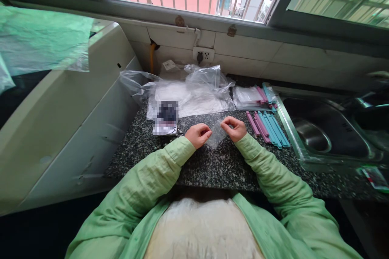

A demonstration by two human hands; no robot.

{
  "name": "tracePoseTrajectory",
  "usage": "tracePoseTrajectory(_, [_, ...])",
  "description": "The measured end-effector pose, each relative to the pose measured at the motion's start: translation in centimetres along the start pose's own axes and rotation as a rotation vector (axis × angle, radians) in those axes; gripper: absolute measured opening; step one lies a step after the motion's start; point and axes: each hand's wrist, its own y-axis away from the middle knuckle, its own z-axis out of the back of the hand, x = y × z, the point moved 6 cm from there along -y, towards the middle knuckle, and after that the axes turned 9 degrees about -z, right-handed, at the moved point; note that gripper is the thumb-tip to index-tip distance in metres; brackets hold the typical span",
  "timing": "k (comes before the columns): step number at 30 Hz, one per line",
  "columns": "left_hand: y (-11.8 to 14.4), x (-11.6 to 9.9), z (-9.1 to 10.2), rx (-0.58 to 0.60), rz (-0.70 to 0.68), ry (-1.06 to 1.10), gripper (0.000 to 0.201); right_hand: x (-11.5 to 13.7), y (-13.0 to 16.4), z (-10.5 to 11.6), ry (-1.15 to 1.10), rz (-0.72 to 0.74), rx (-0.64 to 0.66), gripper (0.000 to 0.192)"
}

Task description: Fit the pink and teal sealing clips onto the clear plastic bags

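Observation:
Between my hands, low over the speckled countertop, is a small clear plastic bag (215,135). My left hand (199,134) pinches its left side, fingers curled against the thumb. On the opposite side my right hand (234,128) has thumb and forefinger closed on the bag's upper right edge. Mauve plastic strips (257,125) and teal plastic strips (274,129), shaped like bag clips, lie just right of my right hand. Behind them, a stack of clear bags (245,96) has more strips on its right end. A pile of clear plastic bags (200,99) spreads beyond both hands.
A blurred-out printed packet (165,117) lies left of my left hand. The metal sink (328,129) borders the counter (219,170) at right. A pale, high-sided appliance (85,109) stands at left. A wall socket (203,55) with a plug sits below the barred window.

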Motion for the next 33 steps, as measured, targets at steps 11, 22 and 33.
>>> tracePoseTrajectory(11, [-0.02,-0.09,0.05,0.014,-0.03,-0.021,0.016,-0.39,-0.07,0.24,-0.06,-0.05,0.011,0.023])
tracePoseTrajectory(22, [0.03,-0.12,-0.11,0.029,-0.05,-0.018,0.016,-0.13,-0.1,0.23,-0.059,-0.027,-0.004,0.02])
tracePoseTrajectory(33, [0.01,-0.28,-0.14,0.027,-0.057,-0.007,0.017,-0.52,-0.19,0.27,-0.053,-0.055,-0.032,0.019])
